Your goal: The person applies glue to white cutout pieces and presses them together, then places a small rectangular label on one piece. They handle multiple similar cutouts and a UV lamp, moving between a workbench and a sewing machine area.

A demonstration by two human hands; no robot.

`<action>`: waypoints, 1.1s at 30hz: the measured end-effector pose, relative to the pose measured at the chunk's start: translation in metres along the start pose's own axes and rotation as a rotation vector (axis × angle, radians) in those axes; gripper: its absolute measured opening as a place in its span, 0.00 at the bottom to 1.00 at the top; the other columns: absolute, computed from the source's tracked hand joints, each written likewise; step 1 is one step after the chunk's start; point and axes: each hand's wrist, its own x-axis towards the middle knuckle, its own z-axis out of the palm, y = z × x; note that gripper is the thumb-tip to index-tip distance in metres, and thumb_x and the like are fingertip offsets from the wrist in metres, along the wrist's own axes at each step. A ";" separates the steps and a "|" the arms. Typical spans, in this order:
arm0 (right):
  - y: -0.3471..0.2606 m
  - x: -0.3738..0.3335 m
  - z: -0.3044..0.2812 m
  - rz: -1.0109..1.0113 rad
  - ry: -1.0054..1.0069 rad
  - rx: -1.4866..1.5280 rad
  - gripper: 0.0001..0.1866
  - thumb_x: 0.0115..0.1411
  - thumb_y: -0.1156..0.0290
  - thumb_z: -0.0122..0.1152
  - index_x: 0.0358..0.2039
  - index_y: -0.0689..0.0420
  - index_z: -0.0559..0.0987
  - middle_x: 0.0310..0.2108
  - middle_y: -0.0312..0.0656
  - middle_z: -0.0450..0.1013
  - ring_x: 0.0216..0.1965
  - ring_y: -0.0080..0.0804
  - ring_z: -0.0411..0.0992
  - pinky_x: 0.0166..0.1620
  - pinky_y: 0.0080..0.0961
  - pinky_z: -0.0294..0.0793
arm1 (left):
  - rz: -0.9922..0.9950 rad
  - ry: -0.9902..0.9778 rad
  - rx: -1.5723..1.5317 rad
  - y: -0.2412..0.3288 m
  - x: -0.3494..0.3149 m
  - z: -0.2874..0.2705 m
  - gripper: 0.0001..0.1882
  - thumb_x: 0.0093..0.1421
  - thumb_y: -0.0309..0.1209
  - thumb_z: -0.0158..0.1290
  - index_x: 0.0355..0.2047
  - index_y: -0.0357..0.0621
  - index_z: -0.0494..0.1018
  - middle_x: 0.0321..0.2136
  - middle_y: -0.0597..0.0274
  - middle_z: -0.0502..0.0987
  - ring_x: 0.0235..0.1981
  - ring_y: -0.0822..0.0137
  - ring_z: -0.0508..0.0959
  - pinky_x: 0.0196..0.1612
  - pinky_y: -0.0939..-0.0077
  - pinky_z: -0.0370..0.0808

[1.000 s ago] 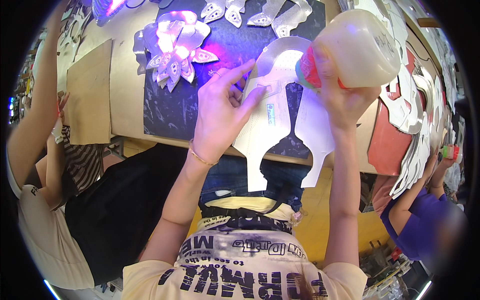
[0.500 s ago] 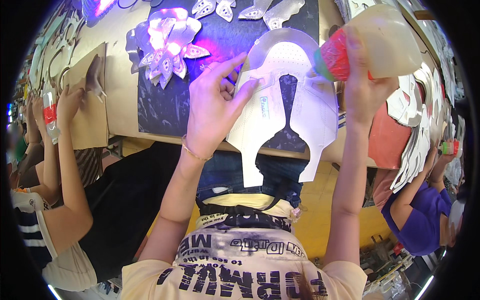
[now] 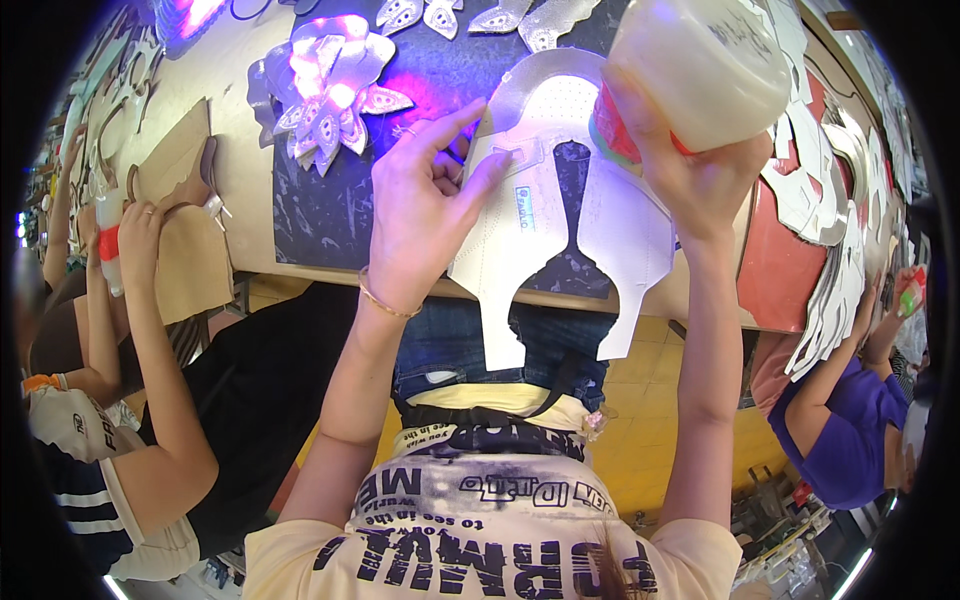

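A white shoe upper point(image 3: 535, 215) with a grey toe band, perforations and a long central cutout lies flat, its two lower ends jutting past the table edge toward me. At its left edge is my left hand point(image 3: 425, 195), thumb laid on the white surface, index finger stretched along the rim and the fingers apart. My right hand point(image 3: 690, 165) grips a translucent squeeze bottle point(image 3: 715, 65) with pale contents and a red-wrapped neck. The bottle is tipped neck-down over the upper's right side near the toe; the hand partly hides its nozzle.
A dark mat point(image 3: 330, 215) lies under the work. Silvery cut pieces point(image 3: 335, 95) pile up at left under purple light. More white uppers point(image 3: 805, 190) stack at right on a red sheet point(image 3: 775, 270). Co-workers sit on both sides; the left one holds a bottle point(image 3: 108, 235).
My right hand has carried the bottle left, bringing its neck further over the upper's toe area. My left hand and the upper have barely moved.
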 end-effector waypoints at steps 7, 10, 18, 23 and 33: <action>0.002 -0.009 0.002 -0.011 0.103 0.064 0.21 0.51 0.64 0.77 0.42 0.62 0.82 0.37 0.41 0.81 0.38 0.32 0.80 0.45 0.27 0.78 | 0.041 0.027 -0.025 0.001 0.000 0.000 0.25 0.54 0.29 0.66 0.53 0.38 0.77 0.26 0.66 0.72 0.20 0.82 0.66 0.23 0.85 0.68; 0.002 -0.009 -0.001 -0.078 0.069 0.007 0.22 0.51 0.64 0.77 0.42 0.63 0.81 0.38 0.42 0.81 0.39 0.33 0.80 0.46 0.29 0.78 | 0.026 0.023 -0.034 0.001 0.001 0.000 0.25 0.54 0.29 0.67 0.53 0.39 0.77 0.26 0.66 0.71 0.20 0.81 0.66 0.23 0.85 0.68; -0.023 -0.014 -0.001 0.039 0.106 0.275 0.16 0.50 0.68 0.77 0.36 0.64 0.84 0.29 0.40 0.82 0.31 0.28 0.81 0.40 0.23 0.79 | 0.057 0.030 -0.015 0.001 0.002 0.001 0.25 0.54 0.29 0.67 0.53 0.39 0.77 0.26 0.66 0.71 0.20 0.82 0.67 0.24 0.85 0.69; -0.025 -0.023 -0.003 -0.012 0.074 0.266 0.17 0.48 0.69 0.76 0.37 0.64 0.84 0.32 0.40 0.83 0.34 0.29 0.81 0.43 0.25 0.79 | 0.059 0.025 -0.004 0.000 0.002 0.001 0.25 0.54 0.28 0.67 0.53 0.40 0.77 0.26 0.67 0.71 0.21 0.82 0.66 0.24 0.86 0.69; -0.036 -0.051 -0.013 0.104 0.019 0.203 0.17 0.49 0.68 0.75 0.39 0.60 0.85 0.38 0.39 0.82 0.39 0.32 0.80 0.51 0.33 0.76 | 0.071 0.012 0.025 0.001 0.002 0.001 0.25 0.56 0.26 0.66 0.55 0.40 0.75 0.30 0.74 0.70 0.23 0.86 0.61 0.25 0.93 0.62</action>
